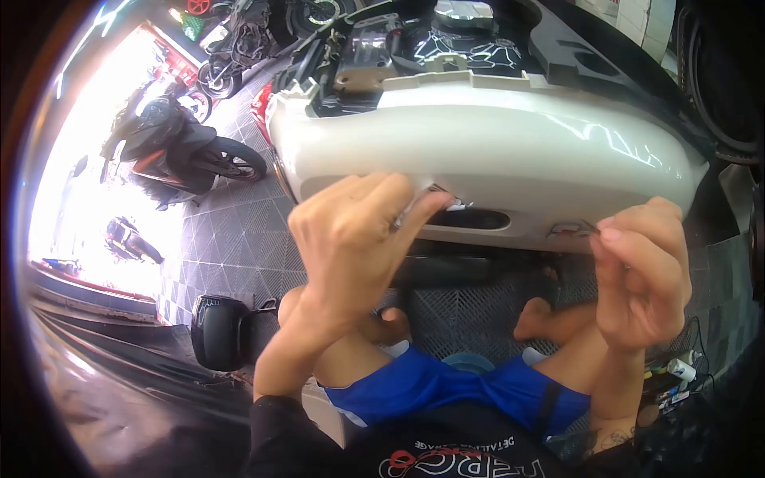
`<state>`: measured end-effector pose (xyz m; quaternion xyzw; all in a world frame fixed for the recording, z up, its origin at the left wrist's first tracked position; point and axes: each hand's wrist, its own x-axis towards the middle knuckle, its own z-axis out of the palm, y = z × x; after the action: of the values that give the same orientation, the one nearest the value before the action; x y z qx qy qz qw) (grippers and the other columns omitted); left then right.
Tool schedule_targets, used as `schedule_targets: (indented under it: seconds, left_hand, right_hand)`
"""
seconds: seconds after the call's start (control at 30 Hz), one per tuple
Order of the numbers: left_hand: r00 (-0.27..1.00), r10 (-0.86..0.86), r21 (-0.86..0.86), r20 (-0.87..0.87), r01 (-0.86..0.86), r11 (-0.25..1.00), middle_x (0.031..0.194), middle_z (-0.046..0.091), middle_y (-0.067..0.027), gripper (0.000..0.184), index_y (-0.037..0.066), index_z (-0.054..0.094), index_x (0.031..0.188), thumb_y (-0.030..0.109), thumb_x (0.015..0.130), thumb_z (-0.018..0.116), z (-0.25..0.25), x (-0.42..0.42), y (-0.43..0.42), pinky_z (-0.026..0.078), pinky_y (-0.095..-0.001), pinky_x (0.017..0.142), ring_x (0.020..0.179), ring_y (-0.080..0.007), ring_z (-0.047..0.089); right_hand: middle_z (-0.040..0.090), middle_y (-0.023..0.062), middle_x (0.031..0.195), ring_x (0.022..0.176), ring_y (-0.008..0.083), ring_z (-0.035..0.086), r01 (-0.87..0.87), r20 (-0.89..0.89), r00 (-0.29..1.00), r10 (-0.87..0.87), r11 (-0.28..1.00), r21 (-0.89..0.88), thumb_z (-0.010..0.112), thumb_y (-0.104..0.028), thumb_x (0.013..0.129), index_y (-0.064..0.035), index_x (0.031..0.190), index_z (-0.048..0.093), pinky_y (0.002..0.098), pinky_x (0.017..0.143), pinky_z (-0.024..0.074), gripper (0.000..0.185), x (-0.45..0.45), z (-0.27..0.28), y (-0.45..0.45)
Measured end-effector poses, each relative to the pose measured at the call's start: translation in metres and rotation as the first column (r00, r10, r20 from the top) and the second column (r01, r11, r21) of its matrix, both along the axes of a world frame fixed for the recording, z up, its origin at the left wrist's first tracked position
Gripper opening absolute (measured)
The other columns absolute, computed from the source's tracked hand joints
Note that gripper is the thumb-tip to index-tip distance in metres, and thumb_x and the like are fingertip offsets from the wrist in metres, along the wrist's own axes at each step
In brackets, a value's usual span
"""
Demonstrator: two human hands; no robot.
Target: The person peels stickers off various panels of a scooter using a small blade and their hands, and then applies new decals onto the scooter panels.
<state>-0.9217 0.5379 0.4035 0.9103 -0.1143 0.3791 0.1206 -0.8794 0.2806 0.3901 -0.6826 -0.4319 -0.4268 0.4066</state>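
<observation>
In front of me is a glossy white scooter body panel with a dark oval slot near its lower edge. Beside that slot, my left hand is closed, thumb against the curled fingers. A small whitish, crumpled-looking bit shows at its thumb; its kind is not clear. My right hand pinches thumb and forefinger at the panel's lower right. Something thin and dark shows at those fingertips, too small to name. Next to them is a small reddish-grey mark or recess in the panel.
A dark scooter and another motorcycle stand at the left and back. A black rounded object is on the tiled floor by my left knee. A white bottle and small items lie at lower right.
</observation>
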Motion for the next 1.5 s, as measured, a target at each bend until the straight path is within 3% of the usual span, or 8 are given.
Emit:
schedule_targets:
  seconds: [0.27,0.67,0.77,1.13,1.27,1.3,1.4,1.5]
  left_hand:
    - [0.977,-0.009,0.153,0.215,-0.025,0.988,0.055,0.046,-0.0006,0.046,0.011,0.049,0.059,0.019,0.073,0.092,-0.033,-0.007,-0.008,0.033,-0.0304,0.043,0.047,-0.0151,0.044]
    - [0.981,-0.187,0.136,0.047,0.179,0.974,0.053,0.046,-0.0024,0.038,0.008,0.059,0.059,0.018,0.069,0.094,-0.014,-0.021,-0.003,0.030,-0.0327,0.045,0.046,-0.0171,0.043]
    - [0.984,-0.175,0.123,0.047,0.168,0.978,0.054,0.042,-0.0029,0.049,0.011,0.046,0.058,0.022,0.075,0.091,0.001,-0.003,0.013,0.033,-0.0343,0.045,0.046,-0.0203,0.042]
    - [0.977,-0.028,-0.041,-0.212,0.020,0.999,0.066,0.071,-0.0054,0.017,-0.001,0.075,0.076,0.009,0.076,0.089,0.023,0.012,0.025,0.042,-0.0241,0.051,0.057,-0.0046,0.059]
    - [0.999,-0.030,0.075,0.013,0.029,0.997,0.058,0.059,-0.0036,0.020,0.004,0.069,0.071,0.007,0.077,0.088,-0.002,0.000,0.015,0.040,-0.0273,0.049,0.048,-0.0150,0.054]
    - [0.993,-0.087,0.183,0.085,0.070,0.981,0.057,0.052,-0.0030,0.027,0.008,0.062,0.068,0.013,0.078,0.086,-0.015,-0.007,0.001,0.041,-0.0305,0.047,0.048,-0.0201,0.053]
    - [0.847,-0.426,0.174,-0.319,0.494,0.852,0.057,0.050,0.0017,0.039,0.013,0.054,0.065,0.032,0.080,0.084,-0.074,-0.061,-0.047,0.042,-0.0318,0.046,0.050,-0.0164,0.052]
    - [0.895,-0.391,0.088,-0.214,0.416,0.905,0.056,0.043,0.0018,0.045,0.015,0.049,0.063,0.038,0.085,0.081,-0.058,-0.053,-0.025,0.039,-0.0319,0.045,0.048,-0.0154,0.049]
  right_hand:
    - [0.069,0.0098,0.088,0.075,0.0213,0.059,0.010,-0.007,1.000,-0.010,1.000,0.019,0.076,0.008,0.080,-0.0039,0.101,0.069,0.0310,0.068,0.0442,0.025,0.003,-0.001,0.004]
    - [0.068,0.0088,0.087,0.073,0.0206,0.060,0.038,-0.026,0.999,-0.039,0.999,-0.013,0.075,0.008,0.079,-0.0044,0.101,0.069,0.0321,0.070,0.0436,0.026,0.005,-0.002,-0.006]
    - [0.068,0.0086,0.087,0.073,0.0205,0.060,0.040,-0.043,0.998,-0.042,0.999,-0.036,0.076,0.007,0.078,-0.0047,0.101,0.069,0.0329,0.070,0.0434,0.026,0.004,-0.003,-0.007]
    - [0.066,0.0156,0.089,0.073,0.0245,0.059,-0.022,-0.075,0.997,0.015,0.995,-0.095,0.071,0.013,0.082,0.0004,0.106,0.065,0.0395,0.069,0.0420,0.028,0.002,0.000,-0.006]
    - [0.068,0.0117,0.089,0.075,0.0227,0.059,-0.029,-0.047,0.998,0.028,0.999,-0.033,0.074,0.010,0.079,-0.0028,0.103,0.068,0.0342,0.068,0.0434,0.027,0.003,0.000,0.007]
    - [0.068,0.0097,0.089,0.075,0.0217,0.059,-0.020,-0.040,0.999,0.020,1.000,-0.006,0.075,0.008,0.078,-0.0045,0.102,0.070,0.0316,0.067,0.0439,0.027,0.004,0.000,0.010]
    - [0.068,0.0094,0.089,0.077,0.0221,0.058,-0.009,-0.042,0.999,0.010,1.000,0.010,0.075,0.010,0.080,-0.0039,0.102,0.069,0.0314,0.067,0.0445,0.026,0.005,0.000,0.011]
    - [0.069,0.0092,0.090,0.077,0.0222,0.058,-0.001,-0.046,0.999,0.001,1.000,0.001,0.075,0.009,0.081,-0.0039,0.102,0.069,0.0317,0.068,0.0451,0.026,0.005,0.000,0.005]
